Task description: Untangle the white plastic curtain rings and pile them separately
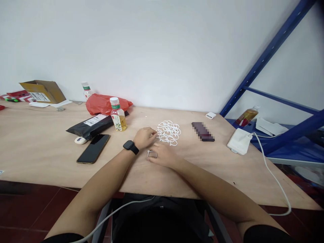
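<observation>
A heap of small white plastic rings point(168, 132) lies on the wooden table point(45, 148). My left hand point(144, 137), with a black watch at the wrist, reaches into the heap's left edge, its fingers curled on a ring. My right hand point(163, 154) rests on the table just in front of the heap, fingers closed on one or two joined white rings point(152, 154) that show at its left side.
A black phone point(93, 153), a white mouse point(80, 140), a black mailer bag point(92, 125), a drink bottle point(118, 114) and a red bag point(103, 103) lie left. A dark flat object point(203, 132), a white charger point(239, 141) with cable, and a blue rack point(278, 98) stand right.
</observation>
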Tool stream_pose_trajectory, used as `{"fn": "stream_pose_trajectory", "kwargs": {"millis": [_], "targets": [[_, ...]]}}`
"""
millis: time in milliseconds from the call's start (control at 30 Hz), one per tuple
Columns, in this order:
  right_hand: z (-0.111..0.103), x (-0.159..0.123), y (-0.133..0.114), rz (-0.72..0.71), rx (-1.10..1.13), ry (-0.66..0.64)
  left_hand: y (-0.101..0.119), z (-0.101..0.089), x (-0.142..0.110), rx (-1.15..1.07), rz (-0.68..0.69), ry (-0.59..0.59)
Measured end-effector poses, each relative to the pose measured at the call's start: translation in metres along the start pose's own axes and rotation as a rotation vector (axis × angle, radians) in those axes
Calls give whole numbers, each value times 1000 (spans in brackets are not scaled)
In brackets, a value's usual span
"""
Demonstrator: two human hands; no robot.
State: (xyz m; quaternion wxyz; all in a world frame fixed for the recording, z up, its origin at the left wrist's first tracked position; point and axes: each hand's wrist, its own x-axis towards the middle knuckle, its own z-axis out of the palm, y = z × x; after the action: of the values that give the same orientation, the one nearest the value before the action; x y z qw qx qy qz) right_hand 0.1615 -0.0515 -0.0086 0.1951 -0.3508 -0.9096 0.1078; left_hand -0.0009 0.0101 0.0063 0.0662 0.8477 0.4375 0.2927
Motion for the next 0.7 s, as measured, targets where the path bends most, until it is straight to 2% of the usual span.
{"fn": "stream_pose_trajectory", "kwargs": {"millis": [133,267,500,700], "targets": [[-6,-1,11,18,-64,80,6,-1,0,-17,46,29],[-14,-4,25,115,-43,211,7,-3,0,-43,122,77],[-25,-5,36,165,358,563,13,-6,-2,-116,291,114],[-27,-6,41,136,433,599,19,-5,-4,-118,306,98]]}}
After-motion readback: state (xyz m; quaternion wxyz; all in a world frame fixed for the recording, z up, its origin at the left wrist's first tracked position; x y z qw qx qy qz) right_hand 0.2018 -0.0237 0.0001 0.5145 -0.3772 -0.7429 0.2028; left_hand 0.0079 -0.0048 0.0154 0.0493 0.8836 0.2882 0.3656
